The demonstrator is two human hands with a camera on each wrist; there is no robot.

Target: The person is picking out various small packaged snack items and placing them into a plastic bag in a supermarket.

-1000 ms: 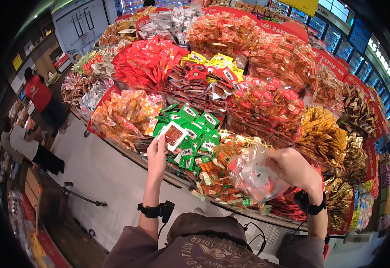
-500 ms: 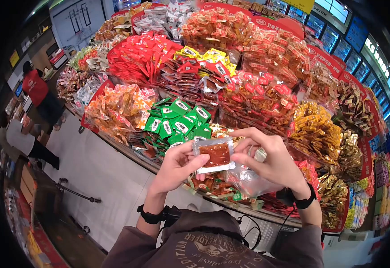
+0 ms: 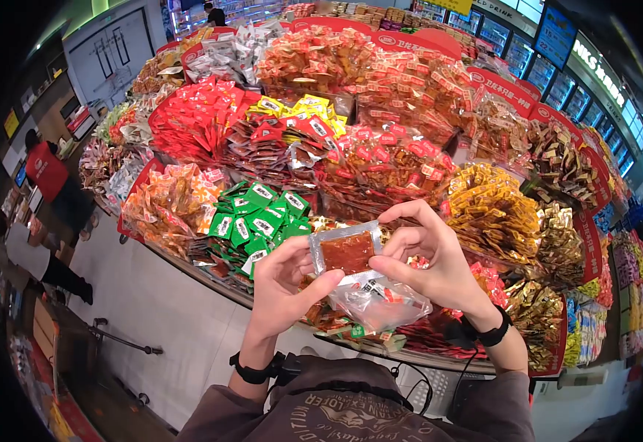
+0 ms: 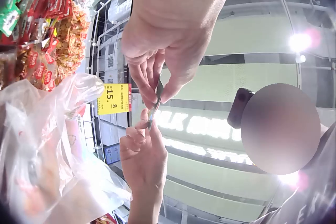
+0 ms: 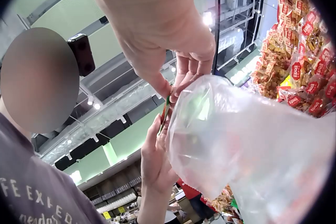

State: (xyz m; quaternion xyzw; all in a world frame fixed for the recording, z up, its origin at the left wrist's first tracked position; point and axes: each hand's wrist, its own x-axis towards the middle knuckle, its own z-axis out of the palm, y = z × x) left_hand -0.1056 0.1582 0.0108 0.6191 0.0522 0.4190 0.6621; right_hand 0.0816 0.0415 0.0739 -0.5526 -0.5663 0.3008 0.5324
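A small packet [image 3: 347, 252] with a clear window over reddish-brown food is held up in the head view. My left hand [image 3: 283, 286] pinches its left edge between thumb and fingers. On the opposite edge, my right hand [image 3: 435, 261] pinches it too. From the right hand hangs a clear plastic bag [image 3: 384, 306] below the packet. Both wrist views show the packet edge-on between the hands; the bag [image 5: 226, 140] fills much of the right wrist view, and its contents are blurred.
Green packets [image 3: 259, 221] lie in a heap left of the hands, on a display piled with snacks. Golden packets [image 3: 491, 214] are to the right. A person in a red vest [image 3: 46, 173] stands at the far left. A yellow price sign [image 4: 115, 99] hangs beyond the hands.
The left hand has moved right, bringing the packet from above the green heap to between both hands. The right hand has come to the packet's other edge, with the bag hanging lower.
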